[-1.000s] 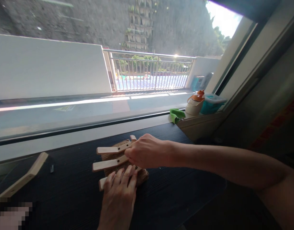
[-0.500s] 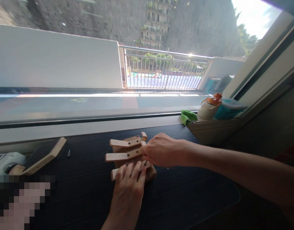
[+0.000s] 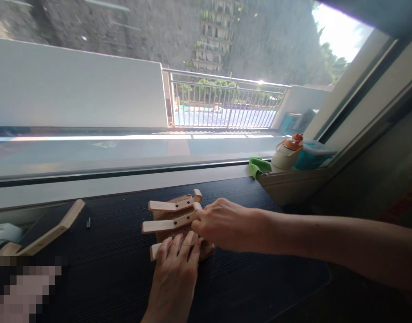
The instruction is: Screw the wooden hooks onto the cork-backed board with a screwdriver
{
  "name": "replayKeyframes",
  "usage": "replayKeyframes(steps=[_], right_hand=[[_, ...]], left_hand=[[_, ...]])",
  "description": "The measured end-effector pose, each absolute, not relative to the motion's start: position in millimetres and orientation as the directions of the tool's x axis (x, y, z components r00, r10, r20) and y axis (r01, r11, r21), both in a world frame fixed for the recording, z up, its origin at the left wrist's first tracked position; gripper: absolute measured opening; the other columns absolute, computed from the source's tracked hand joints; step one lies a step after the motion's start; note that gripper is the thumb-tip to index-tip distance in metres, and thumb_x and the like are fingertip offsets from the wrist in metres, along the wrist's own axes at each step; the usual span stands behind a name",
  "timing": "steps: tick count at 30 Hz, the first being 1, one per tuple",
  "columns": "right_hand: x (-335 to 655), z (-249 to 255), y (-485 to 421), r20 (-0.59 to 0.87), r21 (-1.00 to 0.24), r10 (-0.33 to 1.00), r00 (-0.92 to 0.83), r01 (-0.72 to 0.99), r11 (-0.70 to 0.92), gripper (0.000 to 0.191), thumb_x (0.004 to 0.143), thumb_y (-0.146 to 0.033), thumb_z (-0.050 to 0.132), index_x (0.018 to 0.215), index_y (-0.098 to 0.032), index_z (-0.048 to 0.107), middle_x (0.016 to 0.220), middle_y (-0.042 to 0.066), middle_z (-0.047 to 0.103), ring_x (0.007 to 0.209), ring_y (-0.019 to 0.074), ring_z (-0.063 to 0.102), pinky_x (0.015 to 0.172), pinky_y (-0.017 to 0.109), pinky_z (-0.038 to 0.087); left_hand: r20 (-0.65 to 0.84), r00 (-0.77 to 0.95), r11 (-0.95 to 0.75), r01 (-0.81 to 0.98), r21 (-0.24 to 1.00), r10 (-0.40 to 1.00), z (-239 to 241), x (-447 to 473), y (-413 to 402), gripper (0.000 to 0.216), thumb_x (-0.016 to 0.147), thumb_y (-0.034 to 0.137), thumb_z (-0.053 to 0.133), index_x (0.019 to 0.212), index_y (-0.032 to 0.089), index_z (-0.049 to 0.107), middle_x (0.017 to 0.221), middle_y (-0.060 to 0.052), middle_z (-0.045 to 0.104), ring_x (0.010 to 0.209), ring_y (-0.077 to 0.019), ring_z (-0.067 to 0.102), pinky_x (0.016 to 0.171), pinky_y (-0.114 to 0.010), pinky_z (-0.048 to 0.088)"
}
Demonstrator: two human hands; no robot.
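Bent over the nearest wooden strip [image 3: 154,252], the fingers of my left hand [image 3: 176,264] press it against a rough wooden block [image 3: 162,215]. My right hand [image 3: 219,223] is closed in a fist at the strip's right part, close to my left fingertips; what it grips is hidden. Two more bent wooden strips, a middle one [image 3: 158,227] and a far one [image 3: 161,206], lie across the block with dark screw holes or heads. Their right ends turn up.
The block rests on a dark table [image 3: 105,278]. At left are a loose bent wooden piece [image 3: 62,226] and a small dark metal bit [image 3: 88,223]. A green cloth [image 3: 259,167], a bottle with an orange top [image 3: 286,153] and a teal box [image 3: 311,155] stand by the window.
The view has shifted slightly, so everything sits a little further left and lower. My right fist has turned a little, its fingers now nearer my left fingertips. My left hand stays on the strip.
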State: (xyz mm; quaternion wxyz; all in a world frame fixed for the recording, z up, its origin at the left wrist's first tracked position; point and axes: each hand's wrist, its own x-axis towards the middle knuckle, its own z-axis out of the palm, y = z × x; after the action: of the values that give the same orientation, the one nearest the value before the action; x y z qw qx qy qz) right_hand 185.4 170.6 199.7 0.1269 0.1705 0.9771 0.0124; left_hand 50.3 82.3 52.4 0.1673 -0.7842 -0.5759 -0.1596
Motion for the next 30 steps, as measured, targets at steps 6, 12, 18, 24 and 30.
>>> replayKeyframes(steps=[6, 12, 18, 24, 30], right_hand=[[183.7, 198.3, 179.9, -0.282, 0.022, 0.401, -0.872, 0.412, 0.911, 0.013, 0.084, -0.011, 0.049, 0.083, -0.012, 0.061, 0.073, 0.008, 0.069, 0.069, 0.0212, 0.067, 0.049, 0.027, 0.039], [181.1, 196.6, 186.9, -0.253, 0.027, 0.544, -0.800, 0.556, 0.831, 0.019, 0.087, -0.025, 0.046, 0.086, -0.015, 0.062, 0.080, 0.010, 0.072, 0.077, 0.0234, 0.069, 0.062, 0.030, 0.048], [184.1, 195.1, 179.1, -0.144, 0.134, 0.510, -0.848, 0.494, 0.859, 0.021, 0.085, -0.019, 0.049, 0.100, -0.008, 0.059, 0.084, 0.011, 0.070, 0.074, 0.0244, 0.068, 0.054, 0.030, 0.044], [185.6, 209.3, 181.4, -0.267, 0.043, 0.339, -0.902, 0.341, 0.939, 0.016, 0.086, -0.005, 0.048, 0.087, -0.011, 0.064, 0.085, 0.008, 0.069, 0.078, 0.0170, 0.066, 0.055, 0.026, 0.037], [179.9, 205.3, 183.2, -0.275, 0.036, 0.359, -0.892, 0.364, 0.931, 0.016, 0.086, -0.005, 0.050, 0.084, -0.011, 0.065, 0.081, 0.007, 0.070, 0.075, 0.0165, 0.066, 0.053, 0.026, 0.035]], left_hand=[[0.473, 0.307, -0.296, 0.950, -0.101, 0.825, 53.6, 50.5, 83.4, 0.041, 0.079, 0.007, 0.049, 0.112, 0.020, 0.069, 0.117, -0.003, 0.071, 0.103, -0.0249, 0.064, 0.094, -0.041, 0.034], [0.483, 0.322, -0.305, 0.945, -0.115, 0.814, 51.6, 49.1, 84.0, 0.039, 0.080, 0.009, 0.049, 0.111, 0.020, 0.070, 0.117, -0.002, 0.071, 0.103, -0.0246, 0.064, 0.094, -0.041, 0.034], [0.484, 0.309, -0.283, 0.950, -0.129, 0.819, 51.5, 49.6, 83.7, 0.042, 0.079, 0.008, 0.048, 0.112, 0.022, 0.070, 0.119, -0.002, 0.070, 0.104, -0.0247, 0.064, 0.093, -0.041, 0.035], [0.488, 0.333, -0.296, 0.943, -0.155, 0.807, 52.7, 50.1, 84.5, 0.043, 0.079, 0.008, 0.046, 0.112, 0.021, 0.070, 0.117, -0.003, 0.071, 0.102, -0.0248, 0.065, 0.092, -0.042, 0.036], [0.509, 0.333, -0.303, 0.942, -0.144, 0.794, 50.9, 49.0, 84.3, 0.042, 0.079, 0.008, 0.045, 0.110, 0.019, 0.071, 0.115, -0.003, 0.072, 0.100, -0.0251, 0.065, 0.092, -0.041, 0.036]])
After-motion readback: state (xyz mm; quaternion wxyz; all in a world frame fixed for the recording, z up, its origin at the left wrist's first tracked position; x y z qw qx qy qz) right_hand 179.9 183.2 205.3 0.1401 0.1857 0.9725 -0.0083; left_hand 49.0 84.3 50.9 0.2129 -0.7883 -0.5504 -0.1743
